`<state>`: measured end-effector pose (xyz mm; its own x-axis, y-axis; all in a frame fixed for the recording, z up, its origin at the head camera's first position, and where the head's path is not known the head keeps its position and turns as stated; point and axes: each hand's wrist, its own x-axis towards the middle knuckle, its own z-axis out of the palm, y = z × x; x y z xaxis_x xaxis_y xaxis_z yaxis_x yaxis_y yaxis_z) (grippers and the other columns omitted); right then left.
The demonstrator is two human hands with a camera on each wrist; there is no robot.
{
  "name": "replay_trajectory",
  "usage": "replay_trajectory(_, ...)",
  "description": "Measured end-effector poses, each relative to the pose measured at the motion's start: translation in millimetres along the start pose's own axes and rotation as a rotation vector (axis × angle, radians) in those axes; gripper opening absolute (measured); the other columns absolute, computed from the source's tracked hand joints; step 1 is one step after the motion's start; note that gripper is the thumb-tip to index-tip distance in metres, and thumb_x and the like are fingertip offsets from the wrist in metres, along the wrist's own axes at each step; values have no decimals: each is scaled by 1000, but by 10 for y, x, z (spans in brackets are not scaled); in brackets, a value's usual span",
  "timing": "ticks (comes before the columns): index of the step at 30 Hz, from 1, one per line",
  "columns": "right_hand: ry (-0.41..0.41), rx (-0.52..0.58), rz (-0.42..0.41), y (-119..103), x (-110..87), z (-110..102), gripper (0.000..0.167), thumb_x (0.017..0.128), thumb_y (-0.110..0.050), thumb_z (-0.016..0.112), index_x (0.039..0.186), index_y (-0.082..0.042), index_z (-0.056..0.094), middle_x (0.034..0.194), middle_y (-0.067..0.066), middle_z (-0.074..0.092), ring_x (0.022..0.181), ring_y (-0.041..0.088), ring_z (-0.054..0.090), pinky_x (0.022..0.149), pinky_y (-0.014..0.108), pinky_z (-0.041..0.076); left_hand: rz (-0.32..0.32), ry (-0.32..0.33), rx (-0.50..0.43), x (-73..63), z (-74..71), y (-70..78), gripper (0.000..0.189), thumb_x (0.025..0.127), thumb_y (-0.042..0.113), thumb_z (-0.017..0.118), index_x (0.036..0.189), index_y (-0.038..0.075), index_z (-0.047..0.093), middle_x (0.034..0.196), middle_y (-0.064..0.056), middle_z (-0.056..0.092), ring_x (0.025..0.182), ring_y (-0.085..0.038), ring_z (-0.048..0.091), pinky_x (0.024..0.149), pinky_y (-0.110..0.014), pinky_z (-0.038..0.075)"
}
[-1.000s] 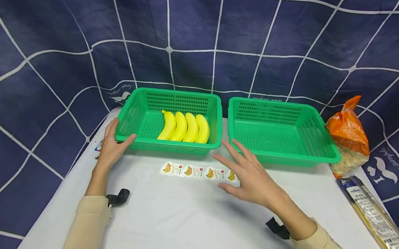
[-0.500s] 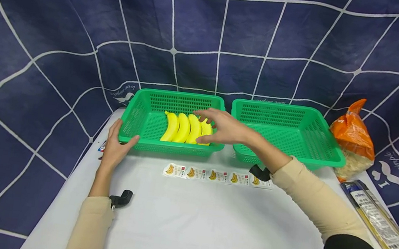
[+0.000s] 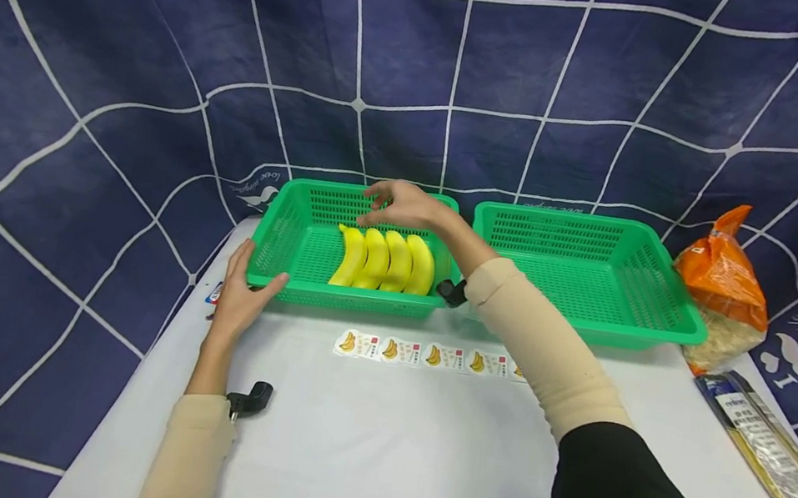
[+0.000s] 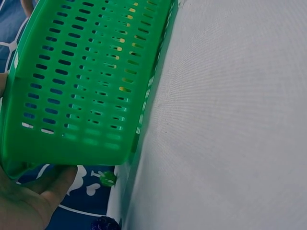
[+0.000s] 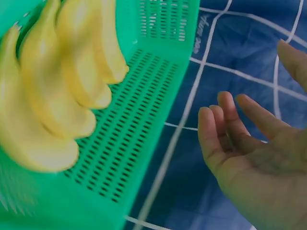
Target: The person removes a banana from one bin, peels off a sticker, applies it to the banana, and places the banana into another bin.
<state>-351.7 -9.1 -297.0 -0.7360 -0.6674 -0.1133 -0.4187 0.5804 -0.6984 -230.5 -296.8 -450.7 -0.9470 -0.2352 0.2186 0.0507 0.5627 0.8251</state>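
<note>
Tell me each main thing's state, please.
Left green plastic basket: upright, holding bananas
Four curved yellow bananas: side by side
Right green plastic basket: upright
Orange and clear plastic bag: filled, top gathered
White banana stickers: flat, in a row
Long printed package: lying flat
Right hand: holding nothing
Left hand: touching left basket

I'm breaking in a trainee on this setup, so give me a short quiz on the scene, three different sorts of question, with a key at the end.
1. How many curved yellow bananas lie in the left slotted green plastic basket?

2. True or false: the right hand holds nothing.

3. What fruit is pictured on the row of white rectangular labels on the white-covered table?
A. Grapes
B. Apples
C. Bananas

Key: 1. Four. 2. True. 3. C.
</note>
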Motion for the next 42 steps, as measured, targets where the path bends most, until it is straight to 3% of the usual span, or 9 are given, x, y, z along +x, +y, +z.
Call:
replay_trajectory(10, -52, 123, 162, 260, 419, 180, 72, 89, -42, 68, 147, -7, 42, 149, 11, 46, 119, 30, 58, 100, 40, 51, -8, -20, 6, -9, 4, 27, 91, 87, 39, 70, 157, 15, 16, 165, -2, 11, 152, -30, 12, 120, -59, 16)
replay_trajectory(18, -138, 118, 247, 398, 631, 352, 64, 89, -40, 69, 137, -2, 53, 134, 20, 58, 121, 34, 57, 105, 42, 48, 1, -22, 9, -6, 18, 4, 91, 87, 39, 71, 157, 14, 18, 164, -1, 13, 152, -29, 13, 121, -56, 17)
replay_trajectory(21, -158, 76, 271, 428, 684, 395, 49, 89, -40, 69, 117, 0, 62, 120, 17, 63, 96, 26, 63, 99, 38, 52, -13, -22, 8, -26, 29, 3, 90, 87, 38, 70, 157, 14, 18, 165, 0, 12, 152, -29, 13, 121, -56, 17)
replay_trajectory(23, -162, 65, 285, 436, 725, 417, 37, 88, -39, 69, 85, -4, 61, 93, 11, 63, 72, 19, 55, 90, 36, 52, -16, -18, 4, -33, 24, 7, 90, 87, 38, 70, 157, 14, 18, 165, -1, 13, 152, -29, 13, 121, -56, 17)
replay_trajectory(25, -170, 42, 303, 438, 765, 432, 43, 88, -39, 69, 64, -13, 46, 70, 3, 52, 58, 14, 41, 79, 34, 48, -14, -15, 0, -33, 15, 14, 89, 87, 37, 70, 157, 13, 19, 164, -1, 13, 152, -29, 13, 121, -56, 16)
replay_trajectory(29, -204, -20, 337, 440, 844, 451, 59, 88, -41, 69, 52, -23, 26, 50, -6, 27, 48, 9, 26, 66, 30, 38, -7, -8, 3, -24, 5, 23, 89, 87, 37, 71, 157, 14, 20, 164, -1, 14, 152, -29, 14, 121, -56, 17)
replay_trajectory(34, -228, -65, 361, 428, 912, 481, 50, 87, -45, 69, 65, -18, 34, 62, -2, 36, 52, 11, 31, 68, 28, 39, 3, -1, 6, 4, -4, 10, 90, 86, 37, 71, 157, 13, 20, 164, -3, 15, 151, -32, 15, 120, -58, 17)
replay_trajectory(37, -215, -86, 386, 422, 945, 520, 44, 86, -46, 70, 88, -12, 42, 84, 6, 49, 66, 15, 44, 77, 30, 47, 1, -5, 12, 10, -7, 7, 91, 86, 37, 71, 157, 14, 19, 164, -2, 15, 151, -33, 15, 120, -59, 17)
replay_trajectory(42, -214, -129, 398, 398, 1016, 598, 58, 87, -45, 69, 123, -7, 45, 110, 12, 57, 93, 22, 59, 92, 34, 52, -2, -5, 7, 11, -5, 6, 91, 86, 36, 72, 157, 13, 20, 164, -3, 15, 151, -32, 14, 120, -58, 17)
